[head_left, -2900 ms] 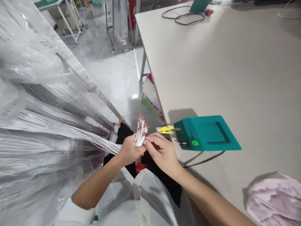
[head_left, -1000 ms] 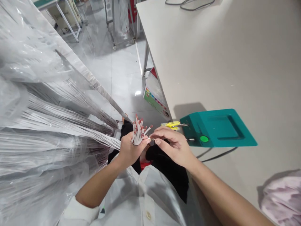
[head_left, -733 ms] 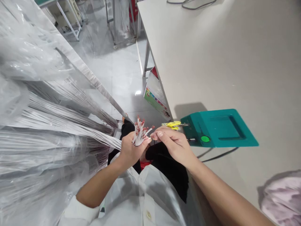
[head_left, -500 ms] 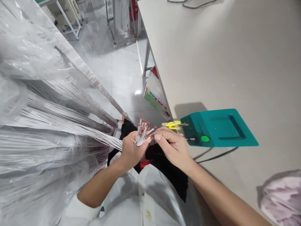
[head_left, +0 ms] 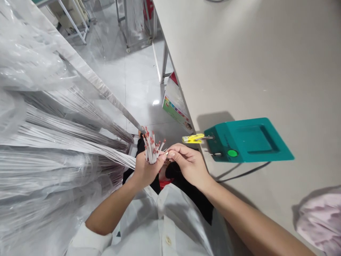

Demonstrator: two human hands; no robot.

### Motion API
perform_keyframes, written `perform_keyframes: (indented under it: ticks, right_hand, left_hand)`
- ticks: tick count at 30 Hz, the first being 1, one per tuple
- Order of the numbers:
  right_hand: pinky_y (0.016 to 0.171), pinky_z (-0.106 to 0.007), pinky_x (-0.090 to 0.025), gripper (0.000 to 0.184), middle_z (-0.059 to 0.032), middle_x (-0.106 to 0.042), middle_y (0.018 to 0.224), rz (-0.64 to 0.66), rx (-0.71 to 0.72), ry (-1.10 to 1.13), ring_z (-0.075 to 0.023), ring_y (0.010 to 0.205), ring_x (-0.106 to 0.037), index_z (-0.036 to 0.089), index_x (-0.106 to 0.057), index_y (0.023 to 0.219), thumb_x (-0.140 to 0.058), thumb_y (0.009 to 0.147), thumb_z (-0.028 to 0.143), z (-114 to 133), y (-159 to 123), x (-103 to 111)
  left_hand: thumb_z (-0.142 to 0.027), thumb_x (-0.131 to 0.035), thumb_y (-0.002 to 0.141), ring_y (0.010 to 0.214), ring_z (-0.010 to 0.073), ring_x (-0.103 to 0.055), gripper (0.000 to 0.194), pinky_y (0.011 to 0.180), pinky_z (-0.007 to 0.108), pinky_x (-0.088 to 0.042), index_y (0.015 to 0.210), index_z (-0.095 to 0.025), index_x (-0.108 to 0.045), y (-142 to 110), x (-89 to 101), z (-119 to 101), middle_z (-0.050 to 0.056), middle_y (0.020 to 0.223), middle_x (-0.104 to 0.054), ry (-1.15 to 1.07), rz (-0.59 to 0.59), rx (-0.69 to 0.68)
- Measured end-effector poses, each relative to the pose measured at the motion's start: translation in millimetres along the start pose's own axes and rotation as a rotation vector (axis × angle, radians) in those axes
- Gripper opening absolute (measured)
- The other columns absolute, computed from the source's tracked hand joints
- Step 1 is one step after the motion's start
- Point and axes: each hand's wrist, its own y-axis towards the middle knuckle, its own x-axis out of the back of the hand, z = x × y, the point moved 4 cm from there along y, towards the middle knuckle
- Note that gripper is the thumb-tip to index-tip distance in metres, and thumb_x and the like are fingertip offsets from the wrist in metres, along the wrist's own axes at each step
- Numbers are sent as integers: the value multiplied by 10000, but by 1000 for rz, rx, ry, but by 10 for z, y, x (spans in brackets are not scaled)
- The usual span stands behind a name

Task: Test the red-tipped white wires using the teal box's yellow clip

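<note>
My left hand [head_left: 145,170] is wrapped around a bundle of white wires [head_left: 151,151] whose red-tipped ends fan out above my fist. The wires trail away to the left into the long strands [head_left: 80,144]. Close beside the bundle, my right hand [head_left: 188,161] is pinched at thumb and forefinger on what looks like the end of a single wire [head_left: 167,153]. My fingertips hide most of that end. Just right of my right hand, a teal device [head_left: 247,140] with a green round button lies on the table; a yellow clip [head_left: 193,138] is attached to its metal post.
The pale table [head_left: 253,71] fills the right side, with a pink cloth [head_left: 321,220] at its lower corner. Plastic-wrapped wire bundles [head_left: 39,174] hang on a rack at left, behind a slanting bar [head_left: 103,90]. A printed box [head_left: 176,106] stands below the table edge.
Both hands have shifted slightly left with the bundle, and its red-tipped ends point more upright. My right hand has moved off the device's lower metal post, which now shows fully.
</note>
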Motion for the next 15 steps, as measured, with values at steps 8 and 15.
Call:
perform_keyframes:
  ticks: [8, 15]
  right_hand:
    - [618, -281, -461, 176, -26, -589, 683, -96, 150, -99, -136, 644, -555, 188, -642, 666, -586, 802, 284, 85, -28, 3]
    - [597, -271, -478, 150, -32, -607, 773, -31, 33, 117, -135, 677, -572, 198, -666, 778, -616, 782, 339, -29, -4, -25]
  left_hand:
    - [-332, -568, 783, 398, 62, -401, 220, 433, 196, -339, 719, -129, -626, -29, -41, 72, -61, 427, -441, -85, -13, -31]
    - [-345, -556, 805, 374, 53, -398, 231, 409, 187, -339, 746, -135, -631, -33, -19, 65, -54, 439, -475, -114, 14, -50]
